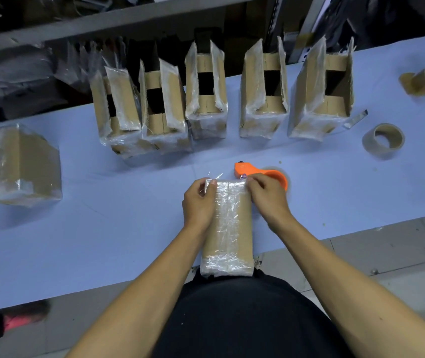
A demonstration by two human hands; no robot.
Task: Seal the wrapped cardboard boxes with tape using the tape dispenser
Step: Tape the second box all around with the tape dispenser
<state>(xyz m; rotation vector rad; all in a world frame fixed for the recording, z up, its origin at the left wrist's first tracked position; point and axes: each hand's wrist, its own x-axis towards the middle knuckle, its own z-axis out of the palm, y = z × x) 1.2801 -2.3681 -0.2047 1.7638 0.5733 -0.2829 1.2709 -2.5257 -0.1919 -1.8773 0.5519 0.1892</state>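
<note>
A person presses clear tape over the far end of a wrapped cardboard box (228,223) that lies lengthwise on the pale blue table (108,228), its near end jutting past the table edge against the person's body. The orange tape dispenser (260,174) lies on the table just beyond the box, partly hidden behind the right hand (265,196).

The risk at this stage appears to be the loose tape tail: a curl of clear film stands up at the far left corner, and if it is folded down unevenly it could wrinkle, stick to itself or leave the end flap poorly closed. With the box overhanging the edge, a hard push from either side could also make it slide or tip toward the floor.

The left hand (199,202) is wrapped over the far left corner, fingers curled down and pinching the film against the cardboard. The right hand mirrors it at the far right corner, fingertips bent onto the top edge and gripping the tape there. Both forearms reach in from below, converging on the box.

Five open wrapped boxes (206,99) stand in a row behind, a closed one (17,166) lies at left, and tape rolls (383,140) sit at right.
</note>
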